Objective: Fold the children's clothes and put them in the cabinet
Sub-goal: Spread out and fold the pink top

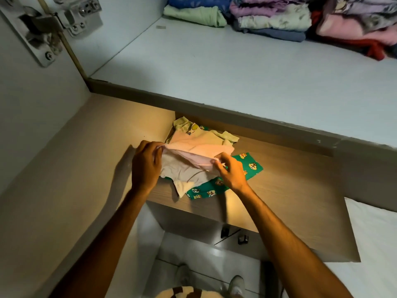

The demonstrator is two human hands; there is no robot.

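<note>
A small pale pink garment lies on the wooden ledge, on top of a green cartoon-print piece and a pale yellow piece. My left hand pinches the pink garment's waistband at its left end. My right hand pinches the same band at its right end, and the band is stretched between them. Above the ledge, the white cabinet shelf holds folded clothes at the back.
Folded stacks sit at the shelf's back: green, purple and blue, pink and red. A door hinge is at upper left. A white mattress lies at lower right. Tiled floor and my feet show below.
</note>
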